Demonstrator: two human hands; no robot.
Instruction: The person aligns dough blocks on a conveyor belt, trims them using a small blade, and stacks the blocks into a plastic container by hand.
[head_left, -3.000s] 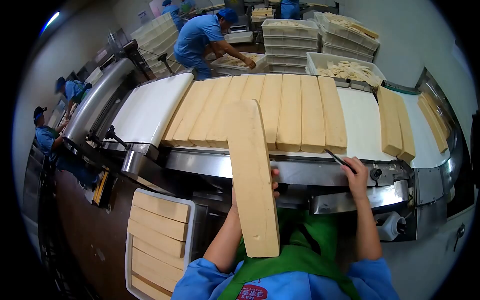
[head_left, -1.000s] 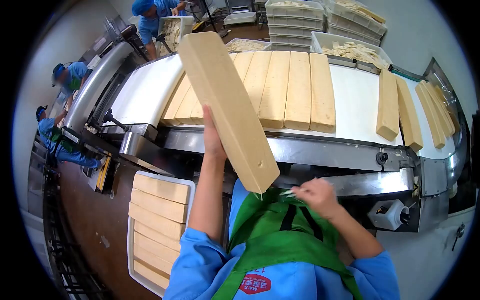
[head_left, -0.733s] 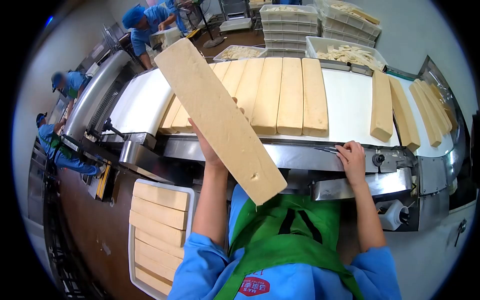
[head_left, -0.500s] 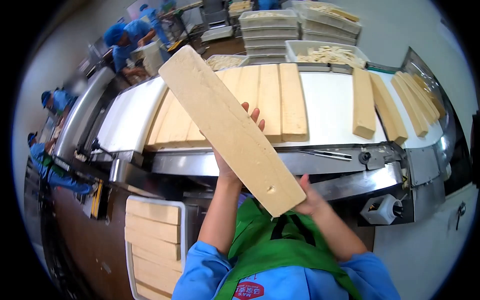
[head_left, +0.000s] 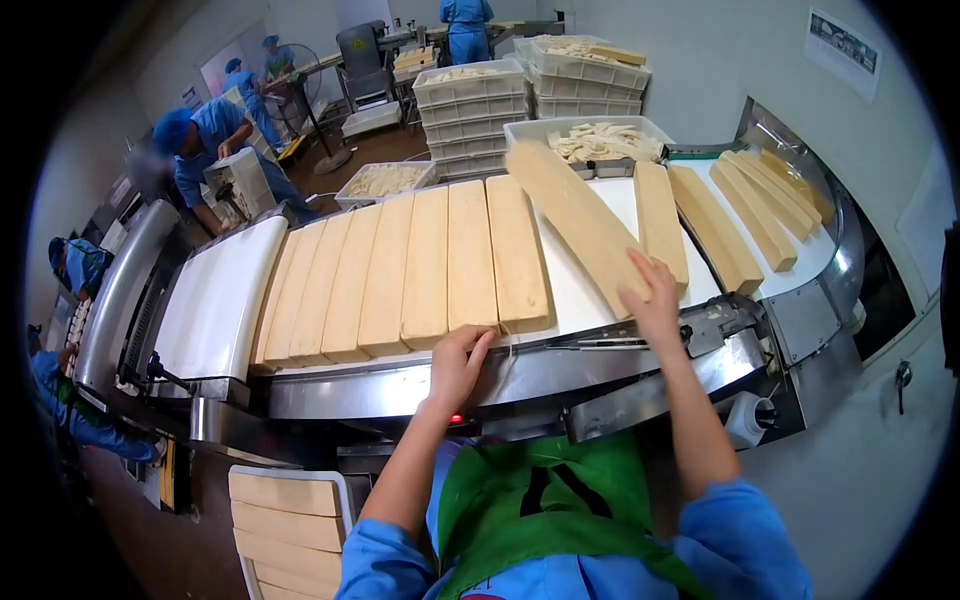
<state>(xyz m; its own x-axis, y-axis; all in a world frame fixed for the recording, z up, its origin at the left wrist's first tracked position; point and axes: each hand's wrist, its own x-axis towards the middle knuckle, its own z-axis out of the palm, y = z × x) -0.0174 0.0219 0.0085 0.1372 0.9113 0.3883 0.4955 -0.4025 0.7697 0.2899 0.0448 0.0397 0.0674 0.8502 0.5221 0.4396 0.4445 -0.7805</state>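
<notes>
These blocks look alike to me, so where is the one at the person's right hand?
In the head view, that block is right of centre, slanting over the white belt between the packed row of blocks and the next block rightward.

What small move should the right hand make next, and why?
Probably the right hand should straighten the slanted block: the hand is already at its near end, and the block lies askew to the neat row of blocks.
</notes>
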